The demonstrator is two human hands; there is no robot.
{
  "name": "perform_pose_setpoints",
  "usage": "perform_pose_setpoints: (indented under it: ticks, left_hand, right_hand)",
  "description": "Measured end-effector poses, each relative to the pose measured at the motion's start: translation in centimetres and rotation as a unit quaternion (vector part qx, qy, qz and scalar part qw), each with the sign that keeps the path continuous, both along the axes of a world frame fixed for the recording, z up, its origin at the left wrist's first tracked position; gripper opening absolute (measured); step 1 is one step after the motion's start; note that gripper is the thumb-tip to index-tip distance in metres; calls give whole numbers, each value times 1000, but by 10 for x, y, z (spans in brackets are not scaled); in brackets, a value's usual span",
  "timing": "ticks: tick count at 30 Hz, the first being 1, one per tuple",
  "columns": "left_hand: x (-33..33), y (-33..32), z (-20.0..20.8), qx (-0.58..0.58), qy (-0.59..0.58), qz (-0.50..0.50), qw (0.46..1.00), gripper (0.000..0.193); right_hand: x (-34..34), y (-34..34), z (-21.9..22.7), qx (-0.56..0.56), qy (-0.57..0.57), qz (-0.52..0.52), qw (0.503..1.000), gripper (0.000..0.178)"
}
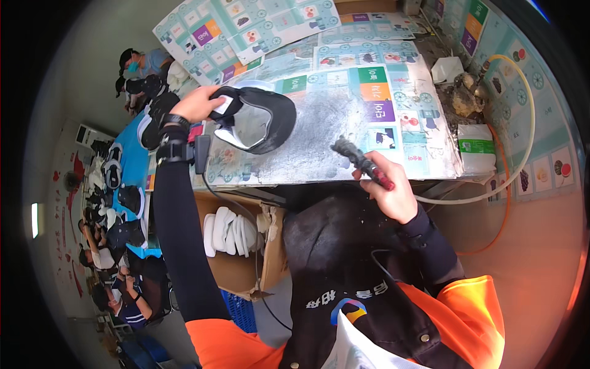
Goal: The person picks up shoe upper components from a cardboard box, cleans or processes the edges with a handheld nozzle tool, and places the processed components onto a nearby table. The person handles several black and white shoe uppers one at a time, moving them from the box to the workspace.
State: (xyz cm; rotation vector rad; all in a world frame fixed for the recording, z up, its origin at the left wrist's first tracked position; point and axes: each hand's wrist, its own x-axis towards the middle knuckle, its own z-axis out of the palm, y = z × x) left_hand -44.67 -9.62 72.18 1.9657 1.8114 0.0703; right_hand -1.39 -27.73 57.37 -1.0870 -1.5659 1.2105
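Observation:
My left hand (195, 106) grips a black shoe upper (278, 123) by one end. The piece curves around an open middle, has white lining along its inner edge, and carries a small white label near my fingers. It is over the printed sheets on the worktable. To its right, my right hand (391, 187) is closed around a brush (361, 161) with a dark, clumped head and a reddish handle end. The brush head points up and left, apart from the shoe upper. Beneath both lies a grey-smeared patch of the sheet (329, 132).
A cardboard box (270, 240) holding white padded pieces stands below the table's front left. At right are a green-and-white packet (476, 147), a pale hose (532, 117) and an orange cord (507, 203). Shoes line a blue table (126, 144) at left, where several people work.

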Motion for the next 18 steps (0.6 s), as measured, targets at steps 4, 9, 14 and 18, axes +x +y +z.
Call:
perform_pose_setpoints:
  ticks: [4, 9, 14, 18]
  left_hand:
    - [21, 15, -30, -20, 78, -47, 996, 40]
    - [12, 24, -55, 3, 147, -72, 987, 49]
    - [12, 27, -59, 2, 144, -67, 987, 47]
    - [13, 27, -62, 18, 156, -67, 985, 40]
  right_hand:
    - [-1, -5, -1, 52, -13, 100, 994, 22]
    - [-5, -10, -8, 61, -54, 69, 994, 19]
    - [-8, -13, -18, 100, -50, 95, 989, 16]
    - [-2, -8, -19, -12, -26, 48, 998, 18]
